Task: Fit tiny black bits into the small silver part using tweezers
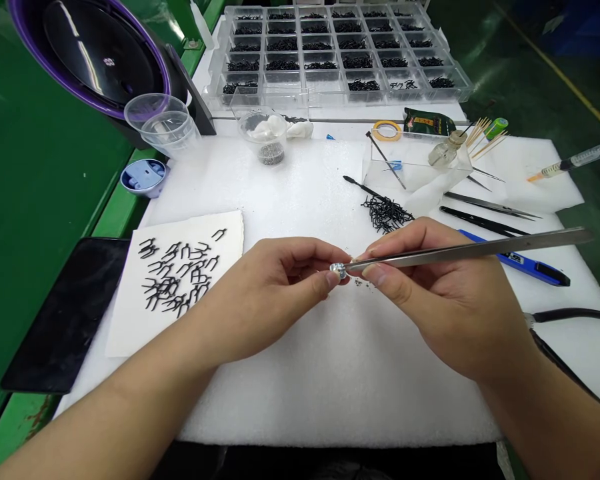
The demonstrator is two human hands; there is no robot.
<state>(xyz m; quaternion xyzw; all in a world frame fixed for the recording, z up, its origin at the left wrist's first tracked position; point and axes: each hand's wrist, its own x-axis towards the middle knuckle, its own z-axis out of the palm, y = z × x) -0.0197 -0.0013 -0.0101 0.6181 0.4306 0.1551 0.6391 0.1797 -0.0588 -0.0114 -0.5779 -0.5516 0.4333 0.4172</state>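
Observation:
Between the thumb and fingers of my left hand (275,287) is a small shiny silver metal piece (338,270), too small to make out exactly. My right hand (445,293) pinches steel tweezers (480,251), their tip touching the silver piece and their back end pointing right. A few dark specks (363,283) lie on the white foam sheet (325,393) just under the fingertips. Beyond my right hand sits a pile of short black bent pieces (387,213). More black U-shaped pieces (183,270) rest on a white card (130,333) left of my left hand.
A compartment tray (290,80) with black pieces spans the back. Clear cups (160,123) stand by a purple-rimmed black device (105,60). On the right lie more tweezers (485,203), a blue cutter (535,265), black-handled pliers (575,313) and a syringe (580,159). A black tablet (65,313) lies left.

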